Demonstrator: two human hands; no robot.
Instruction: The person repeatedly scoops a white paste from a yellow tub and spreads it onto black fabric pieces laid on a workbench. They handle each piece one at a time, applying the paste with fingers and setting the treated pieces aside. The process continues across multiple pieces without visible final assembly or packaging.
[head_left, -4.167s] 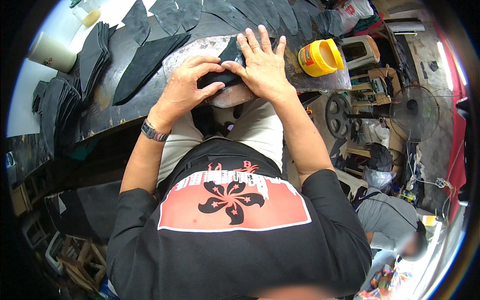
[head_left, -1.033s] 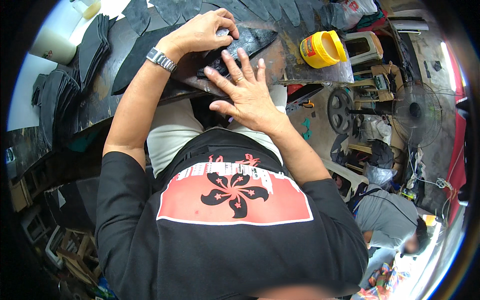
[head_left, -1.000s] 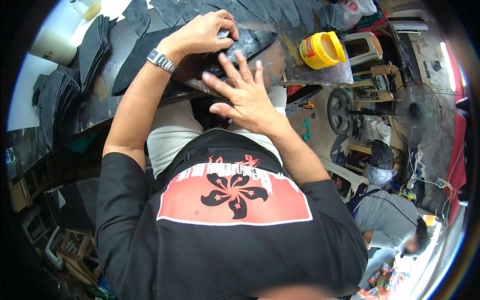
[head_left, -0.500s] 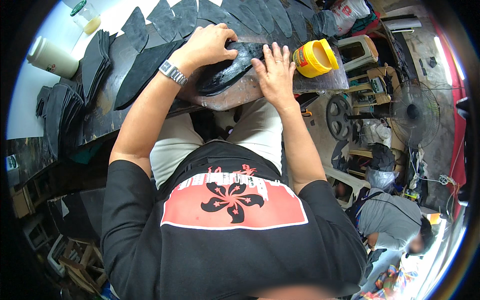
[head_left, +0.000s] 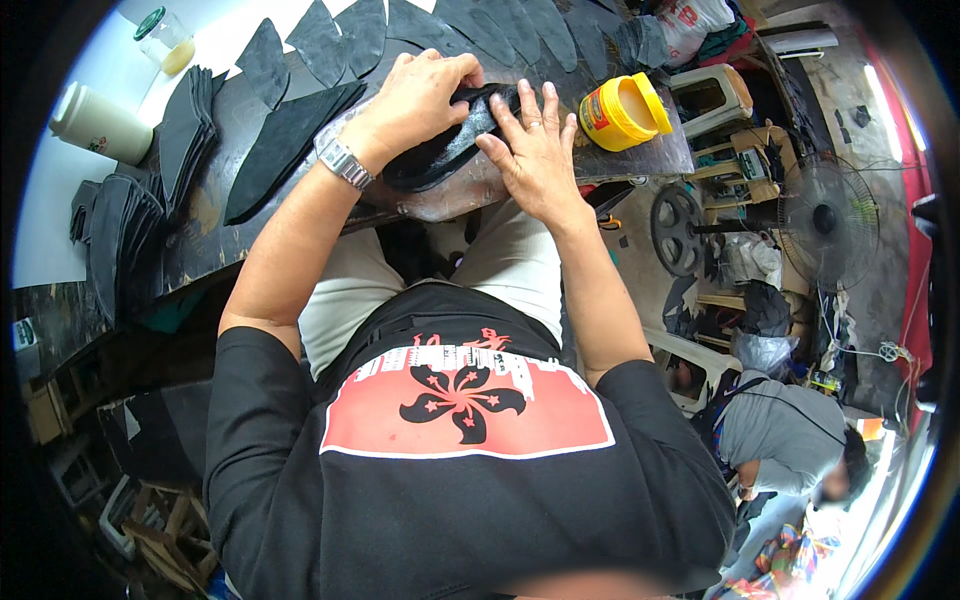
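Note:
A black, leather-like curved piece (head_left: 435,162) with a shiny wet-looking patch lies at the near edge of the worktable, under both hands. My left hand (head_left: 425,98), with a metal watch at its wrist, has its fingers bent and closed on the far edge of the piece. My right hand (head_left: 540,160) rests on the right end with fingers spread. To the right of it stands an open yellow tub (head_left: 620,115) of pale paste. Another long black piece (head_left: 290,150) lies left of my left forearm.
Stacks of black cut pieces (head_left: 125,235) and a white lidded container (head_left: 100,122) stand at the left. Single black pieces (head_left: 360,35) line the table's far side, near a glass jar (head_left: 163,42). A standing fan (head_left: 825,215) and a bent-over person (head_left: 780,430) are at the right.
My right hand has shifted slightly left and its fingers have bent more. The black piece looks folded further over at its far edge. My left hand keeps its hold.

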